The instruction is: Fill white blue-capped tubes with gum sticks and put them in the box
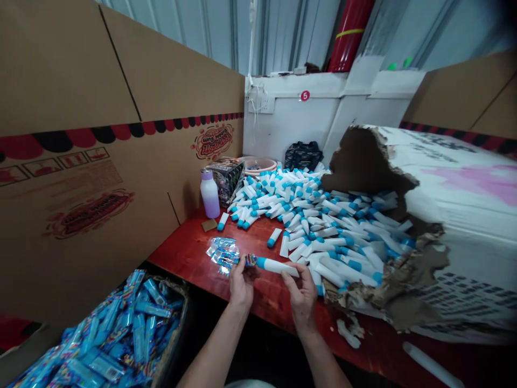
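Observation:
My right hand [301, 293] is closed on the rear end of a white tube with a blue cap [277, 265], held level above the red table [189, 253]. My left hand [241, 283] pinches a small colourful wrapper piece [250, 260] at the tube's capped end. A little stack of clear blue wrappers [222, 253] lies on the table just left of my left hand. A large pile of the same white and blue tubes [319, 215] spills from a torn white carton [456, 215] to the right.
A box of wrapped blue packs [117, 334] sits low at the left. Tall brown cardboard [100, 161] walls the left side. A lilac bottle [210, 194], a dark packet [228, 178] and a bowl [258, 163] stand at the back. A loose white tube [432, 366] lies at the right.

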